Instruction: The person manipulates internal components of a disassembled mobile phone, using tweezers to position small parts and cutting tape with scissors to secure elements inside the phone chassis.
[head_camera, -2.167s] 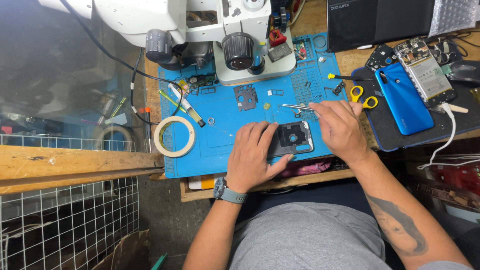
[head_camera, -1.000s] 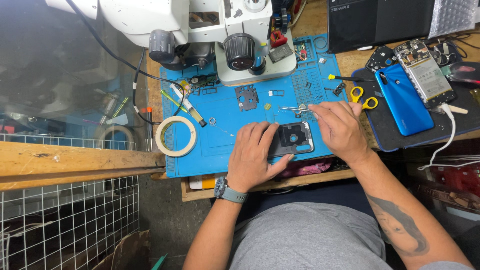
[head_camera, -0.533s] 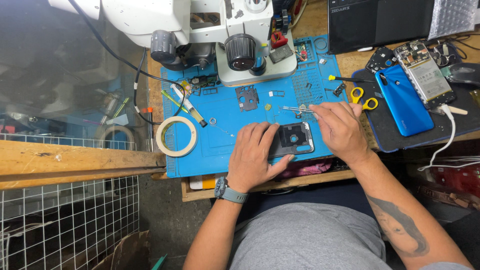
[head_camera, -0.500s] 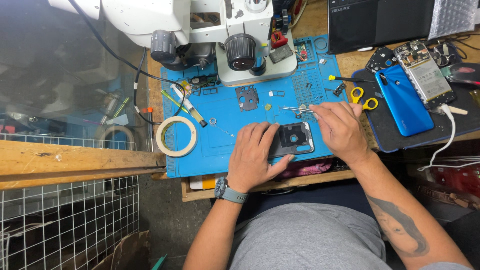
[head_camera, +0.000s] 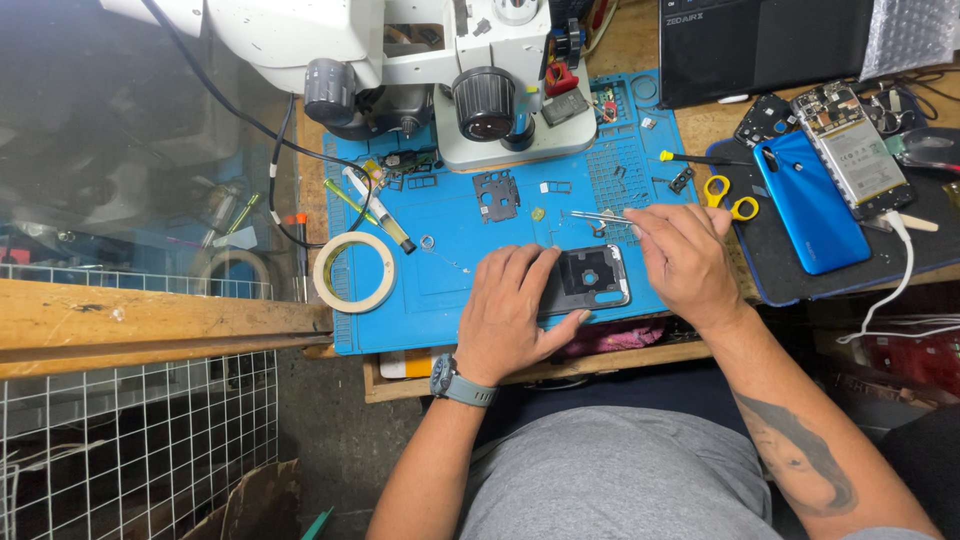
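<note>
A dark phone frame (head_camera: 588, 279) is pinned flat on the blue mat (head_camera: 450, 300) by the spread, open fingers of the left hand (head_camera: 515, 315). Tweezers (head_camera: 598, 214) are pinched in the right hand (head_camera: 685, 260), their long axis pointing toward 9 o'clock.

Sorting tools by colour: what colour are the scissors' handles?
Yellow; the scissors lie beyond the right hand, seen in the head view.

Bright even overhead light, sharp focus, soft shadows, dim glassy left side.
</note>
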